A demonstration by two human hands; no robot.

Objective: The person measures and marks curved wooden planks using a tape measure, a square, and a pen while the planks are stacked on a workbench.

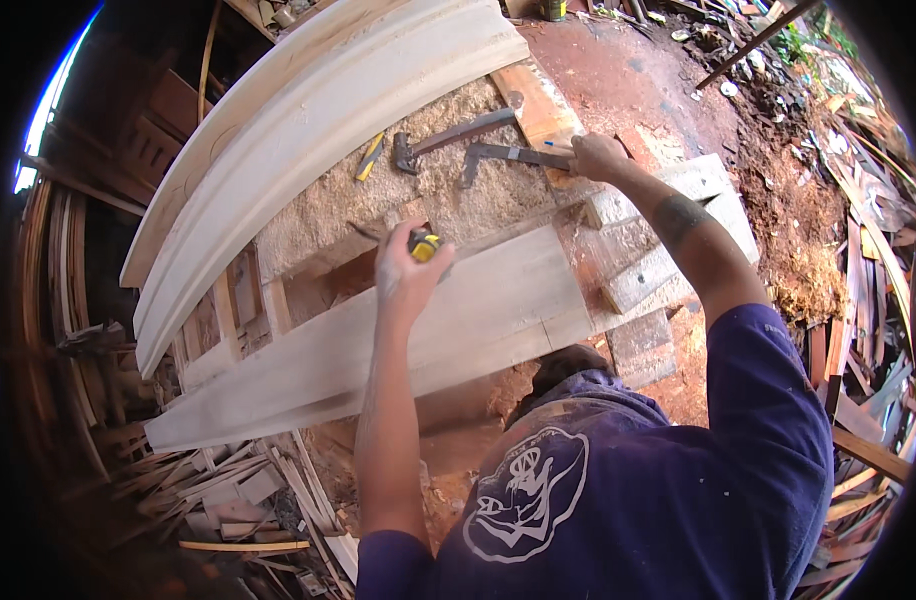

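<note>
My left hand is closed around a yellow and black tape measure, over the far edge of a long pale board. My right hand is closed at the end of a worn metal carpenter's square. A thin blue stick, perhaps a pencil, pokes out from its fingers. Beyond the square lies a hammer with a dark head, on a bed of wood shavings. To its left is a yellow and black tool, too small to name.
Large curved, moulded pale wood pieces arch across the far left. Notched blocks support the board's right end. Wood scraps pile at the lower left, and more offcuts lie along the right. A thin rod slants at the upper right.
</note>
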